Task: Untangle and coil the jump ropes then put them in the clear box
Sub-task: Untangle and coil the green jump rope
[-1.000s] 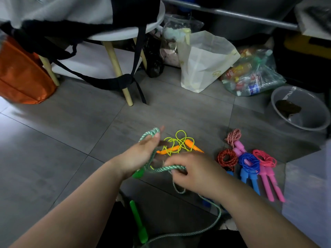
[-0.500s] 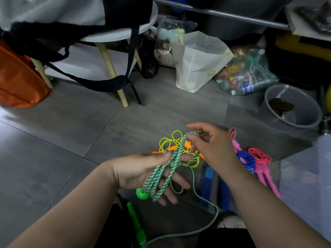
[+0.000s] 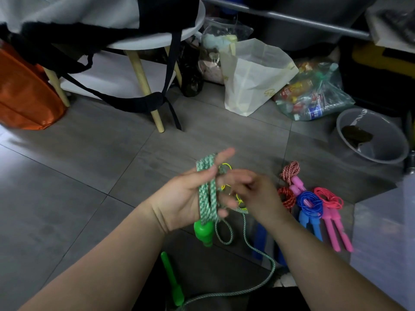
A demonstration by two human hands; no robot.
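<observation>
My left hand (image 3: 186, 198) is held palm up with several loops of the green-and-white jump rope (image 3: 207, 196) wound lengthwise round it, thumb pressing the strands. One green handle (image 3: 204, 234) hangs below the palm; the other green handle (image 3: 172, 281) lies near my lap. My right hand (image 3: 256, 194) is just right of the coil, pinching the loose strand, which trails down to the floor. A yellow rope (image 3: 226, 167) lies mostly hidden behind my hands. Coiled blue (image 3: 310, 204), pink (image 3: 329, 199) and red-and-white (image 3: 289, 173) ropes lie on the floor to the right. The clear box (image 3: 384, 239) is at the right edge.
A white stool (image 3: 157, 39) draped with black straps stands at the back left beside an orange bag (image 3: 24, 93). A cream plastic bag (image 3: 253, 79), a bag of bottles (image 3: 314, 95) and a grey basin (image 3: 372, 138) line the back right. Grey floor tiles (image 3: 89, 158) spread to the left.
My right hand came back down from above the coil to just beside my left fingers, laying another turn of green rope round the left hand. The camera shifted slightly.
</observation>
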